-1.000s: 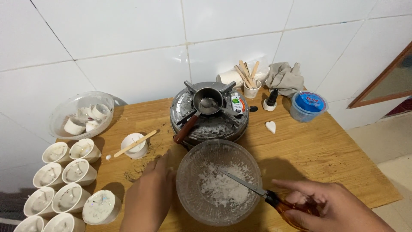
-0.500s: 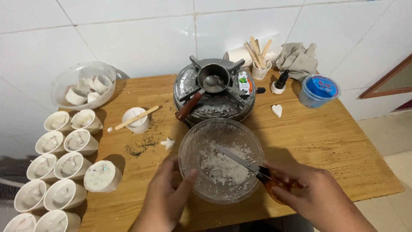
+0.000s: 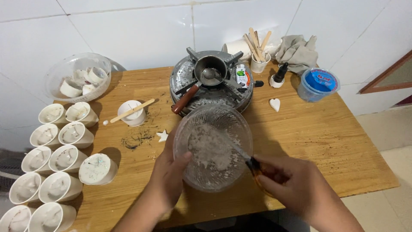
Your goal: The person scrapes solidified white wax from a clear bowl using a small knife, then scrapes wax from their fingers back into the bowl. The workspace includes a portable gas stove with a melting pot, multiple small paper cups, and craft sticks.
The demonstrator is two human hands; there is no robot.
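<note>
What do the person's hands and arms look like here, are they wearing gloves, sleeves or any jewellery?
Both are bare. The left hand and right hand wear no gloves, and no rings or bracelets show on the parts in view. The forearms are uncovered too: no sleeve reaches into the picture on either side, and no watch or band is visible at the wrists.

Small white-green carton [image 3: 242, 76] on stove [image 3: 189, 75]; blue-lidded tub [image 3: 318, 84], perhaps labelled.

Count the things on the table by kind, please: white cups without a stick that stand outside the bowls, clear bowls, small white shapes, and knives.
white cups without a stick: 11
clear bowls: 2
small white shapes, a star and a heart: 2
knife: 1
Total: 16
</note>
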